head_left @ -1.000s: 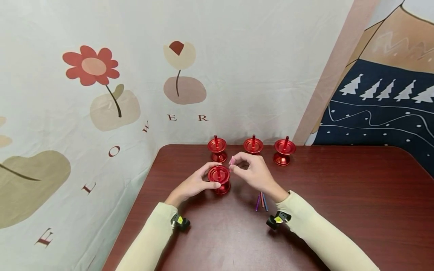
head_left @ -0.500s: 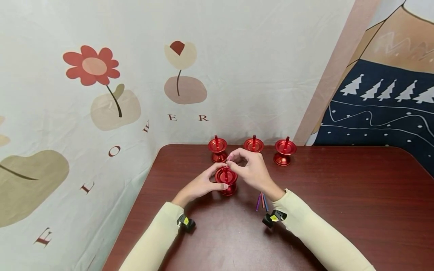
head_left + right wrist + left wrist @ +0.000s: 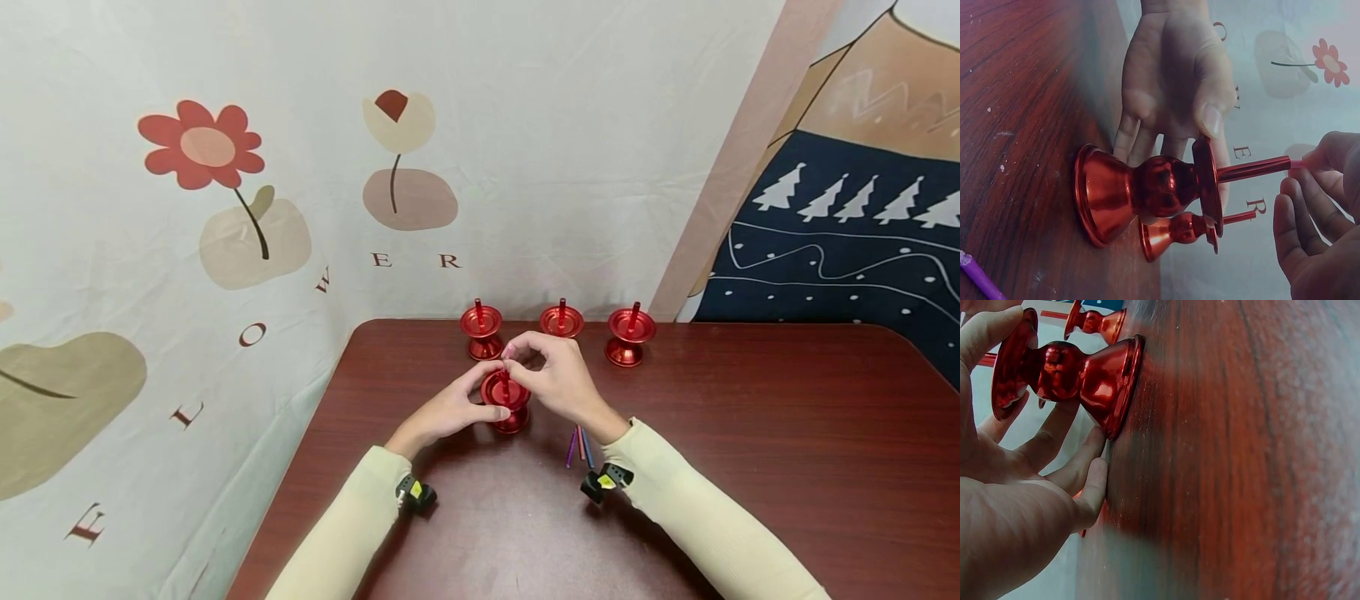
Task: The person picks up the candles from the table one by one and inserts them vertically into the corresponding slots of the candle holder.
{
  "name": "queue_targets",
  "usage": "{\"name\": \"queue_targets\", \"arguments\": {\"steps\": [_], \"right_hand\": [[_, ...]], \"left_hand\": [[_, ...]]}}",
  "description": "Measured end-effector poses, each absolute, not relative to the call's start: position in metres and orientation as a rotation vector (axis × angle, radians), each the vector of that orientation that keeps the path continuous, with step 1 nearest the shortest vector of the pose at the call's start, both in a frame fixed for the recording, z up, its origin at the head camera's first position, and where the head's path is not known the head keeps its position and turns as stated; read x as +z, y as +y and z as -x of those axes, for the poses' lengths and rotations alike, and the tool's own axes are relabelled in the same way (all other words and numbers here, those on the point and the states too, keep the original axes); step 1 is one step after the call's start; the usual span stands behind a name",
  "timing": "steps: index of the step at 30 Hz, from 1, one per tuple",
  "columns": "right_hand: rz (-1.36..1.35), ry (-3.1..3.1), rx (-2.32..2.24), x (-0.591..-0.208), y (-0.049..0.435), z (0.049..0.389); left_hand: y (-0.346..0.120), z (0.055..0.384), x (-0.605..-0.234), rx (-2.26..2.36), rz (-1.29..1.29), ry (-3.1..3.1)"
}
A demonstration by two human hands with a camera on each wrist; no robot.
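Note:
A shiny red candle holder (image 3: 513, 420) stands on the table in the head view, with a wide dish and an upright tube. My left hand (image 3: 452, 408) grips its dish, thumb at the near rim and fingers at the far side. Just over the tube, my right hand (image 3: 558, 379) pinches a thin pink candle (image 3: 1296, 164) between thumb and forefinger. In the right wrist view, the candle's lower end meets the tube's mouth, and the fingers hide most of the rest. The left wrist view shows the holder's base (image 3: 1109, 387) close against the tabletop.
Three more red candle holders stand along the table's back edge: left (image 3: 483, 346), middle (image 3: 562, 323), partly behind my right hand, and right (image 3: 625, 352). Purple (image 3: 571, 450), orange (image 3: 581, 444) and blue (image 3: 588, 450) candles lie near my right wrist. A printed cloth (image 3: 570, 167) hangs behind the table (image 3: 750, 433).
My left hand has moved right with the candle holder, beneath my right hand. The right hand has shifted slightly left, bringing the pink candle from beside the holder to its tube's mouth.

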State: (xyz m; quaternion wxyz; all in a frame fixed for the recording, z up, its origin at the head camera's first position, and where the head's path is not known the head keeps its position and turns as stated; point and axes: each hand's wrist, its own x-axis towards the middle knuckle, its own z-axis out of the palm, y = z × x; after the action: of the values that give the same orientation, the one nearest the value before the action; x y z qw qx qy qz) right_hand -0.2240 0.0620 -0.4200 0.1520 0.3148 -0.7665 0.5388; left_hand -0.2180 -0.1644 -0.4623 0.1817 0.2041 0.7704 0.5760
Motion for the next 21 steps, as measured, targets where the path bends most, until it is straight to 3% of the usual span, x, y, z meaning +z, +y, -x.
{"name": "queue_targets", "arguments": {"steps": [21], "right_hand": [[-0.987,-2.236,1.377,-0.4166,0.0653,0.2243]], "left_hand": [[-0.1611,0.2171,-0.4617,1.61,-0.592,2.178]]}}
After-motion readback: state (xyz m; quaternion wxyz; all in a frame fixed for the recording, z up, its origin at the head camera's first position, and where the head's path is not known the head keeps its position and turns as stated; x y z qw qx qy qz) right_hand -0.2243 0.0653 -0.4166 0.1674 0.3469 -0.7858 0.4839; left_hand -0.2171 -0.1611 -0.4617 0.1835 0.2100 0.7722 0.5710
